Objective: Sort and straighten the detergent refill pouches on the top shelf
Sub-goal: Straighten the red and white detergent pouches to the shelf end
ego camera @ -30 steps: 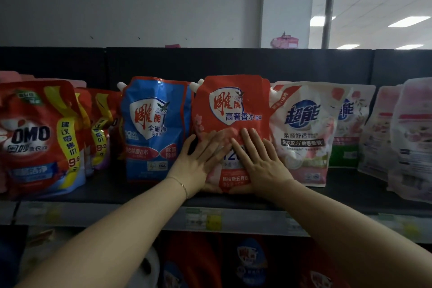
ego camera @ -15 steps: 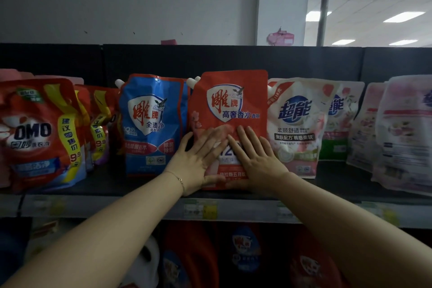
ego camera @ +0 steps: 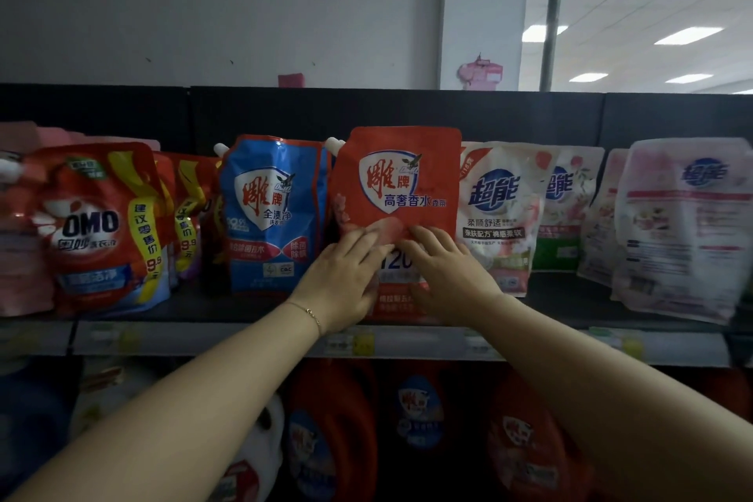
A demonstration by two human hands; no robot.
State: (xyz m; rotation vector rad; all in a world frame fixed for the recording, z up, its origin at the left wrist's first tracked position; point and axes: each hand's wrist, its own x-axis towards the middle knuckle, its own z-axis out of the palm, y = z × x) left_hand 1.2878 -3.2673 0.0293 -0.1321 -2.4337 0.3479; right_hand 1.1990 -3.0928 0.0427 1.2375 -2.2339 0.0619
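An orange-red refill pouch point(ego camera: 401, 179) with a white spout stands upright in the middle of the top shelf point(ego camera: 260, 304). My left hand point(ego camera: 340, 281) and my right hand point(ego camera: 446, 277) both press flat against its lower front, fingers straight and side by side. To its left stands a blue pouch point(ego camera: 271, 212), then red OMO pouches point(ego camera: 97, 224). On its right are white and pink pouches point(ego camera: 499, 212), and a larger pale pouch point(ego camera: 684, 224) leans at the far right with its back label showing.
A black back panel point(ego camera: 529, 114) closes the shelf behind the pouches. Price tags run along the shelf's front rail point(ego camera: 244, 338). Detergent bottles point(ego camera: 338, 432) fill the shelf below, under my forearms.
Both hands have slid slightly up the front of the orange-red pouch, which now stands a little straighter. The other pouches have not moved.
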